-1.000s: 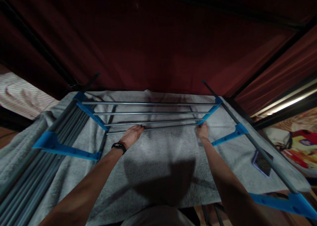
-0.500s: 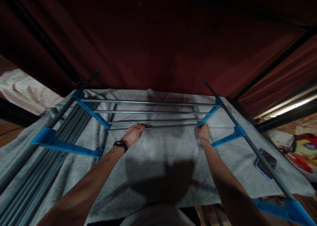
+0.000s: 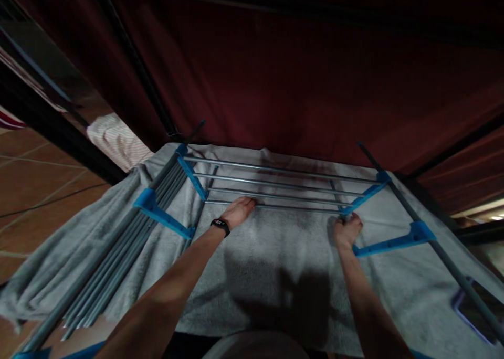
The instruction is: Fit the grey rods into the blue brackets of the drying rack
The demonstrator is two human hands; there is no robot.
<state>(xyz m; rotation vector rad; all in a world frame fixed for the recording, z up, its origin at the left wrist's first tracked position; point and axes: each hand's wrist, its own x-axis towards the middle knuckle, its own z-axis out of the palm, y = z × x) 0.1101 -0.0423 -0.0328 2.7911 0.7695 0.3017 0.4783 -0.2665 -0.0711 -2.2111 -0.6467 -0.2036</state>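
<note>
A rack frame of grey tubes and blue plastic brackets lies on a grey cloth (image 3: pixel 275 254). Several metal rods (image 3: pixel 275 181) span between the upper left bracket (image 3: pixel 192 178) and the upper right bracket (image 3: pixel 364 195). My left hand (image 3: pixel 240 212), with a black band on its wrist, is closed over the nearest rod, left of its middle. Under the lower corner of the upper right bracket, my right hand (image 3: pixel 348 230) is curled around the frame's thin inner tube, just above the lower right bracket (image 3: pixel 394 243). The lower left bracket (image 3: pixel 163 217) holds no rods.
A bundle of loose grey tubes (image 3: pixel 129 249) lies along the left side. At the right, a phone (image 3: pixel 474 306) rests partly under the long side tube. A dark red curtain (image 3: pixel 283 86) hangs behind. Tiled floor (image 3: pixel 47 191) and striped cloth (image 3: pixel 118 138) show at left.
The view has swung left, so everything sits farther right in the picture. My left hand stays on the nearest rod. My right hand has slid slightly down from the bracket's corner.
</note>
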